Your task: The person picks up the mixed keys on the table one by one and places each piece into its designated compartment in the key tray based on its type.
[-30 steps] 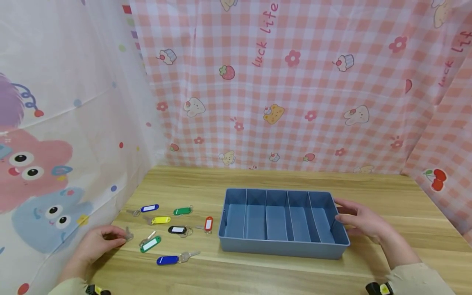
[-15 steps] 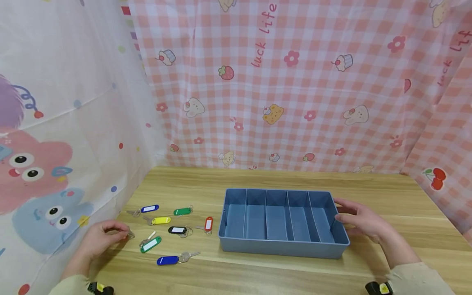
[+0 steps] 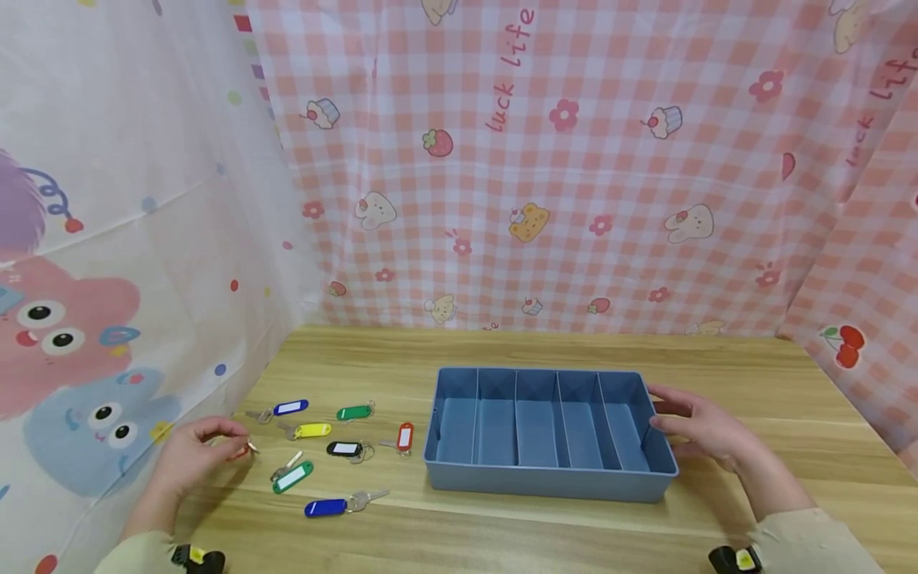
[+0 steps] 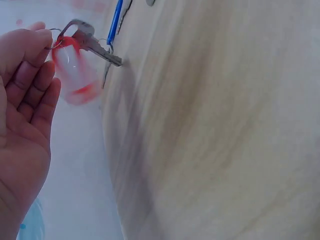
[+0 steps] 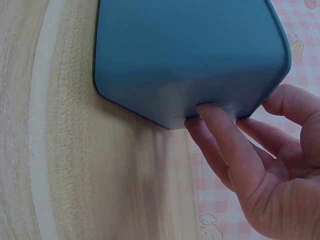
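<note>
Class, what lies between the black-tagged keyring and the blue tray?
A red-tagged keyring lies between the black-tagged keyring and the blue tray, as the head view shows.

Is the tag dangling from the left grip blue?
No: in the left wrist view, the left grip holds a key with a red-edged tag hanging beside it.

Pink checked cloth [image 3: 617,179] behind, white cartoon-print cloth [image 3: 179,271] at left, wood-grain tabletop [image 3: 502,530] below
</note>
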